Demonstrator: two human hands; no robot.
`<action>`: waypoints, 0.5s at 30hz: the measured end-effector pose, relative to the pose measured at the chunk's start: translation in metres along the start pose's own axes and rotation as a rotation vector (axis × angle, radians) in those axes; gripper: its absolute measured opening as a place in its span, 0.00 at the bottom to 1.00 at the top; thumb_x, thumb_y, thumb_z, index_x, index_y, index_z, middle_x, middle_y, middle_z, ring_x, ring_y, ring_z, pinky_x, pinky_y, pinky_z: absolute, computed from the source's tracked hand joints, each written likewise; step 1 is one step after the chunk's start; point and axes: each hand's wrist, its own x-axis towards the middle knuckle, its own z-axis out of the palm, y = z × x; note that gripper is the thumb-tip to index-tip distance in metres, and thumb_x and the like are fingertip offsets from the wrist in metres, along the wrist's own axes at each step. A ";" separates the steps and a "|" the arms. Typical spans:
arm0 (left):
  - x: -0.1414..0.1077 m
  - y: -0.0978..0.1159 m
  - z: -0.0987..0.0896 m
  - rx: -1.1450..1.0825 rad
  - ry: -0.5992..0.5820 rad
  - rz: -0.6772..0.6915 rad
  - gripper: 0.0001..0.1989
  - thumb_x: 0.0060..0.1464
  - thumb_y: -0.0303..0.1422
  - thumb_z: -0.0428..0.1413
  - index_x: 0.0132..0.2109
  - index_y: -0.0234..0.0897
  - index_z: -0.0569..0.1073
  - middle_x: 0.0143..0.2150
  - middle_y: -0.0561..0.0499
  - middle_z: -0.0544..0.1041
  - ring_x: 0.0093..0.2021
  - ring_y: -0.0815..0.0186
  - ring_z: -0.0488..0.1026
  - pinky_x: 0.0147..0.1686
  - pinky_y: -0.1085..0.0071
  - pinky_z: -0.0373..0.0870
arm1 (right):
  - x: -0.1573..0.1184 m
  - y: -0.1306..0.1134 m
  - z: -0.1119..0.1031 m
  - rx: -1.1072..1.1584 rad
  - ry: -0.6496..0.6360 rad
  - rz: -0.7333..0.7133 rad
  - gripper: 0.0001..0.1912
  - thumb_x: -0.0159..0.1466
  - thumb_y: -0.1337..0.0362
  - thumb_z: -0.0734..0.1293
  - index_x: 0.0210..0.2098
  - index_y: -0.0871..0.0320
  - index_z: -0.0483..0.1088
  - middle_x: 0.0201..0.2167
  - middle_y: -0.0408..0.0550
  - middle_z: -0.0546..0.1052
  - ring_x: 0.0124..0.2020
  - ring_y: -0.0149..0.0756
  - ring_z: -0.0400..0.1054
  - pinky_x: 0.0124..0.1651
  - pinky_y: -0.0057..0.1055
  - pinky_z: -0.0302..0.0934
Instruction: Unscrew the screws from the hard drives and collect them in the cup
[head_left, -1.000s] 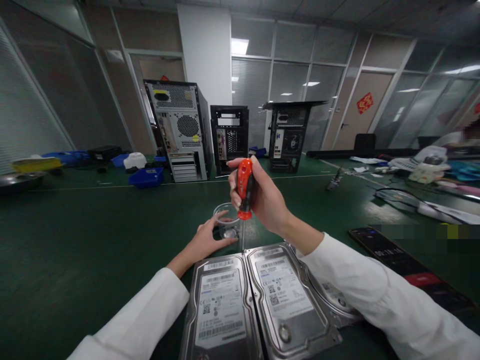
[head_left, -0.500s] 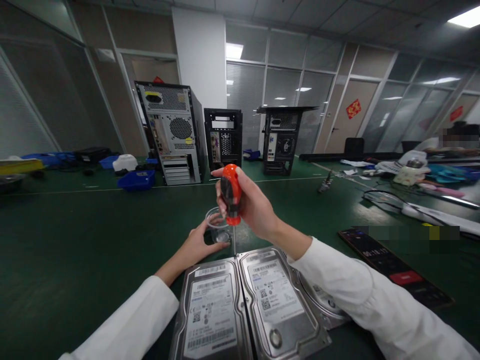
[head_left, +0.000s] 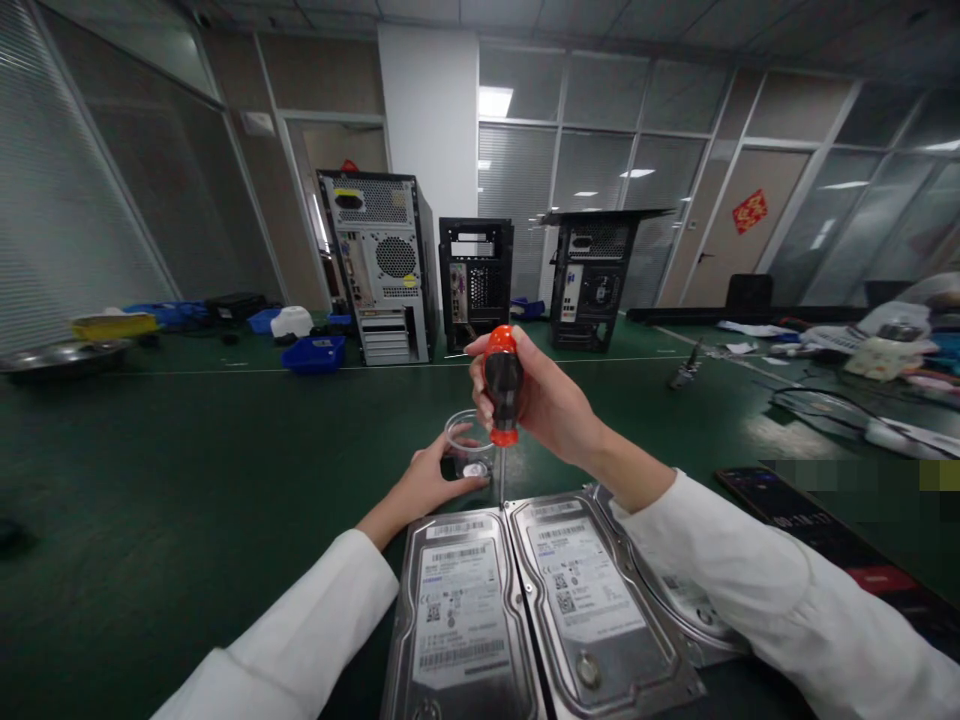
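My right hand (head_left: pixel 559 405) is closed around the red and black handle of a screwdriver (head_left: pixel 504 385), held upright. Its shaft points down to the top edges of two hard drives, near where their corners meet; whether the tip sits in a screw I cannot tell. The left hard drive (head_left: pixel 461 605) and the right hard drive (head_left: pixel 574 580) lie side by side, labels up. My left hand (head_left: pixel 427 488) curls around a clear plastic cup (head_left: pixel 471 450) just behind the drives, with something small and shiny at its bottom. A third hard drive (head_left: pixel 686 605) lies partly under my right forearm.
Three computer cases stand at the back: a large one (head_left: pixel 386 270), a black frame (head_left: pixel 476 280) and one with a panel on top (head_left: pixel 592 280). A phone (head_left: pixel 832 540) lies right. Blue bin (head_left: pixel 313 355), metal bowl (head_left: pixel 64 360) and cables (head_left: pixel 832 405) sit around the green table.
My view has turned a little to the left, so everything appears shifted right. Both hands keep their holds, and the screwdriver stays over the same corner of the drives.
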 end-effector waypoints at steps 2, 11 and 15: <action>-0.001 0.003 0.000 -0.022 -0.011 0.002 0.45 0.43 0.47 0.68 0.64 0.39 0.59 0.58 0.45 0.69 0.57 0.54 0.67 0.66 0.53 0.56 | 0.000 0.000 0.000 -0.042 0.063 -0.011 0.22 0.60 0.47 0.70 0.39 0.58 0.65 0.31 0.41 0.69 0.26 0.26 0.66 0.28 0.24 0.65; -0.005 0.012 0.001 -0.050 -0.024 -0.023 0.41 0.44 0.39 0.69 0.63 0.41 0.61 0.54 0.45 0.72 0.56 0.56 0.68 0.65 0.53 0.57 | -0.001 0.004 -0.002 -0.081 0.067 -0.108 0.19 0.60 0.53 0.71 0.42 0.56 0.62 0.22 0.34 0.66 0.17 0.23 0.59 0.22 0.22 0.57; -0.004 0.009 0.001 -0.046 -0.030 -0.008 0.42 0.44 0.38 0.70 0.63 0.41 0.60 0.53 0.46 0.72 0.56 0.56 0.68 0.66 0.53 0.56 | -0.003 0.001 0.002 -0.006 0.057 -0.063 0.21 0.65 0.45 0.63 0.41 0.57 0.66 0.25 0.40 0.67 0.22 0.28 0.62 0.26 0.27 0.63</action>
